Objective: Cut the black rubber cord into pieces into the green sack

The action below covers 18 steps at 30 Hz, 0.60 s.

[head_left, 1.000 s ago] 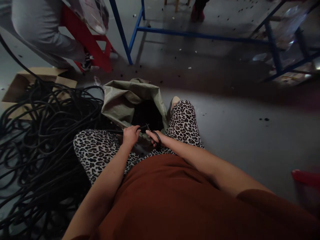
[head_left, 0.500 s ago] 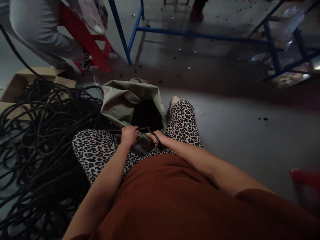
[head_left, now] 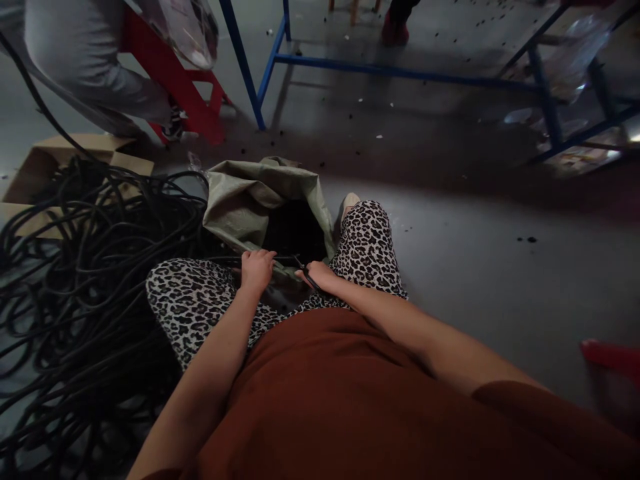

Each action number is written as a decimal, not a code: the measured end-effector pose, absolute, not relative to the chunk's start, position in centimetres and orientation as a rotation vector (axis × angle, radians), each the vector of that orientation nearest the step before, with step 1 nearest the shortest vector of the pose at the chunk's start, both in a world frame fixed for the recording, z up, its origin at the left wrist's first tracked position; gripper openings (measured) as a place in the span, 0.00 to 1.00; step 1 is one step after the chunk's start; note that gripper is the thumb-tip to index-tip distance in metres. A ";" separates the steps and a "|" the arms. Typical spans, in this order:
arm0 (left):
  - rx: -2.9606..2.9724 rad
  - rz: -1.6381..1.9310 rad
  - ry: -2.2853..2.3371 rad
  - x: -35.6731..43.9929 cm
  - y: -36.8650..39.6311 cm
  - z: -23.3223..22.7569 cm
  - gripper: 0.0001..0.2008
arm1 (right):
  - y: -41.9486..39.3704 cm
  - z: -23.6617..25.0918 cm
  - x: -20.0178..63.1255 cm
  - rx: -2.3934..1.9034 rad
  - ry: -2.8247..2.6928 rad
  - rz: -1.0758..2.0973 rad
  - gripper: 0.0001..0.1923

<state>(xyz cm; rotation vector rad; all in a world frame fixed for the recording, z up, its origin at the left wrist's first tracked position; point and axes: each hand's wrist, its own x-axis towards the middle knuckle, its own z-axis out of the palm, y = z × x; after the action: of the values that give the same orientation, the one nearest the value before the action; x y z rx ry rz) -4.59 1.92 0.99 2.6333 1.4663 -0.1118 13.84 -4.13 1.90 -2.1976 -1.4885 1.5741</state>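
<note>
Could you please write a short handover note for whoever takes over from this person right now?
Left hand: closed on a black cable at the mouth of the green sack.
Right hand: holding black scissors, blades towards the cable.
The sack stands open between the knees, dark contents inside.
A large tangle of cable lies on the floor to the left, beside a cardboard box.
Done: hard to tell how much. Left: the big tangle.

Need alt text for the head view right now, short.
Seen from above, a seated person's left hand grips a black cable while the right hand holds black scissors over an open green sack; tangled black cable pile lies at left.
</note>
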 end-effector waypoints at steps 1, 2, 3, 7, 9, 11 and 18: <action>2.638 -0.113 1.461 -4.6 1.9 1.1 0.15 | -4.1 2.0 13.8 -2.194 -1.459 1.602 0.22; 2.639 -0.111 1.460 -4.6 1.9 1.2 0.14 | -4.1 2.0 13.8 -2.168 -1.377 1.670 0.23; 2.639 -0.106 1.462 -4.6 1.9 1.3 0.14 | -4.1 2.1 13.8 -2.118 -1.266 1.754 0.24; 2.626 -0.049 1.463 -4.8 2.1 1.6 0.14 | -4.2 2.1 13.7 -1.916 -1.012 1.852 0.24; 2.618 -0.031 1.447 -4.9 2.3 1.7 0.14 | -4.2 1.6 13.7 -1.902 -1.058 1.845 0.23; 2.619 -0.024 1.422 -5.0 2.3 1.7 0.14 | -4.2 0.9 13.7 -1.905 -1.098 1.851 0.22; 2.629 0.012 1.359 -5.3 2.4 1.5 0.14 | -4.4 -0.3 13.8 -1.924 -1.186 1.770 0.23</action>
<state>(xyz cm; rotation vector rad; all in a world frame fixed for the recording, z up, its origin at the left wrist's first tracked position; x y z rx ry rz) -5.35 2.38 1.50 2.6295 1.3587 0.0122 13.75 -4.40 -0.29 -1.9235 -1.1864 1.7697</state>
